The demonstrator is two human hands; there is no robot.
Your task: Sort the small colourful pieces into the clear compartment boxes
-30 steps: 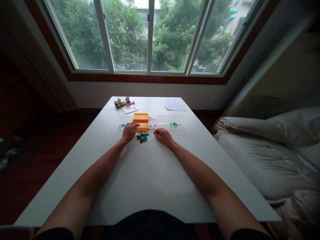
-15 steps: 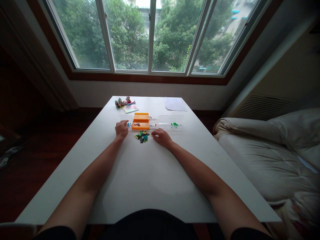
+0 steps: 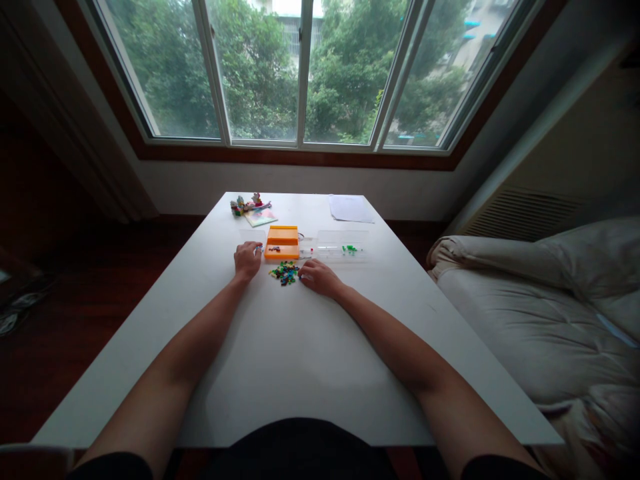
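Observation:
A pile of small multicoloured building bricks lies on the white table between my hands. My right hand rests at the pile's right edge, fingers bent and fingertips against the bricks; anything between them is too small to make out. At the left side of an open orange box, my left hand is curled over a clear tray and partly hides the blue bricks there. What its fingers hold, if anything, cannot be seen. Several small dark pieces lie inside the orange box.
Right of the orange box stands a clear plastic tray with green bricks in it. Farther back are assembled toy figures, a colourful booklet and white paper sheets. A cushioned sofa stands beyond the table's right edge.
My left hand has shifted slightly right, its fingers curling in toward the orange box. My right hand has moved a little left, up to the edge of the brick pile.

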